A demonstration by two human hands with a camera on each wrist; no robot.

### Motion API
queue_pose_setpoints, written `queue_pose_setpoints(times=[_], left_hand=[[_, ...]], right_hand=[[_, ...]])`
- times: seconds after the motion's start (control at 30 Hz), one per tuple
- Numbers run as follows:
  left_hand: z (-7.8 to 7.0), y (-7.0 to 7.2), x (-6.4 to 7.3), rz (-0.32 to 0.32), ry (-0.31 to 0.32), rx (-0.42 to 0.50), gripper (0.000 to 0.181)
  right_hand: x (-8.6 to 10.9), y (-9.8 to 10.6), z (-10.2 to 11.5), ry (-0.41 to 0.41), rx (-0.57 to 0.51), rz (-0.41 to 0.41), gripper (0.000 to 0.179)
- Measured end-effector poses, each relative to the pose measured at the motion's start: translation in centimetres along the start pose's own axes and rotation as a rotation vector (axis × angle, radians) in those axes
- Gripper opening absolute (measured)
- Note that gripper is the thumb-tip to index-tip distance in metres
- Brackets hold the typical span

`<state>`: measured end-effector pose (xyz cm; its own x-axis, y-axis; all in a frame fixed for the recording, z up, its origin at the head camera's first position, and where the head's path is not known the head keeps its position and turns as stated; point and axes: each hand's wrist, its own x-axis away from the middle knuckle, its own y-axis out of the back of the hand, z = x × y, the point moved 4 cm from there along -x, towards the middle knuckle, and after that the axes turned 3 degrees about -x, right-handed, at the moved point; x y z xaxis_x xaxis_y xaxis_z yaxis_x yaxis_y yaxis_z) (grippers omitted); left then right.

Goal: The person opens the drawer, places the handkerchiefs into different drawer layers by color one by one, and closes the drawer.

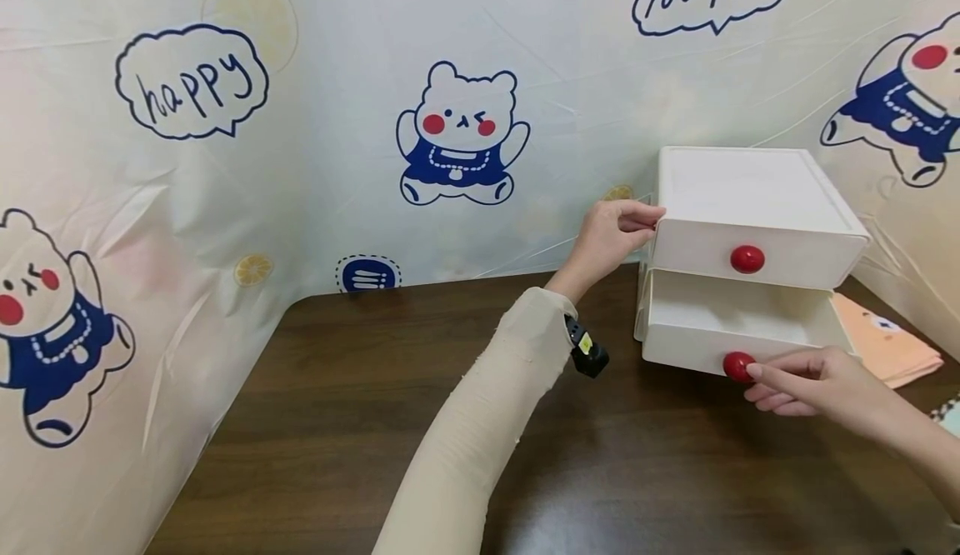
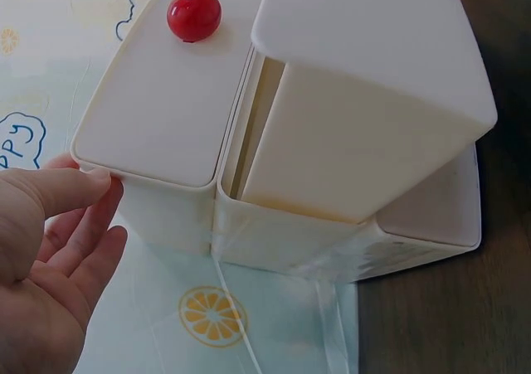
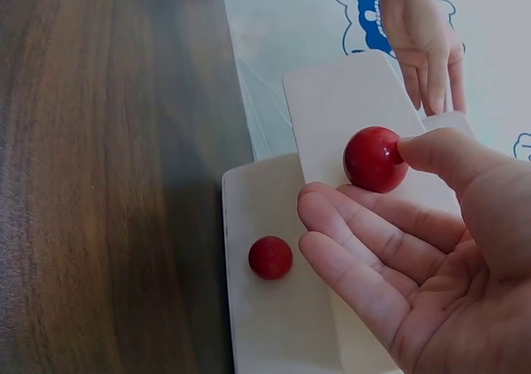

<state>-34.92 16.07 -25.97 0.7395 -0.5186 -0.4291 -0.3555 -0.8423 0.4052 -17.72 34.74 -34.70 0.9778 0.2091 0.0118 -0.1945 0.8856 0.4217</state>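
A white drawer cabinet [image 1: 757, 188] stands at the right of the table, with a pulled-out drawer [image 1: 690, 342] below its top drawer [image 1: 697, 248]. My right hand [image 1: 832, 384] has its thumb and forefinger at the red knob [image 1: 738, 366] of that drawer, pinching it, other fingers loosely bent. The right wrist view shows the thumb on this knob [image 3: 373, 158]. My left hand [image 1: 603, 238] touches the cabinet's upper left front corner, its fingers fairly straight. In the left wrist view its thumb [image 2: 79, 190] lies on the corner edge. The extended drawer's inside shows bare in the head view.
Another red knob [image 1: 747, 259] sits on the top drawer. A lower drawer front with a red knob [image 3: 270, 258] shows in the right wrist view. An orange cloth-like item [image 1: 885, 342] lies right of the cabinet on the brown table [image 1: 375, 422]. A printed curtain [image 1: 330, 138] hangs behind.
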Motion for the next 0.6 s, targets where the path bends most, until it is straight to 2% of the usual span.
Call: queue_pose_setpoints(times=[0.17,0.6], left_hand=[[0.2,-0.1,-0.1,0.001,-0.005,0.006,0.024],[0.4,-0.1,-0.2,0.001,-0.008,0.015,0.023]], right_hand=[[0.4,-0.4,0.1,0.010,0.026,-0.006,0.028],[1.3,-0.9,-0.1,-0.006,-0.004,-0.019,0.026]])
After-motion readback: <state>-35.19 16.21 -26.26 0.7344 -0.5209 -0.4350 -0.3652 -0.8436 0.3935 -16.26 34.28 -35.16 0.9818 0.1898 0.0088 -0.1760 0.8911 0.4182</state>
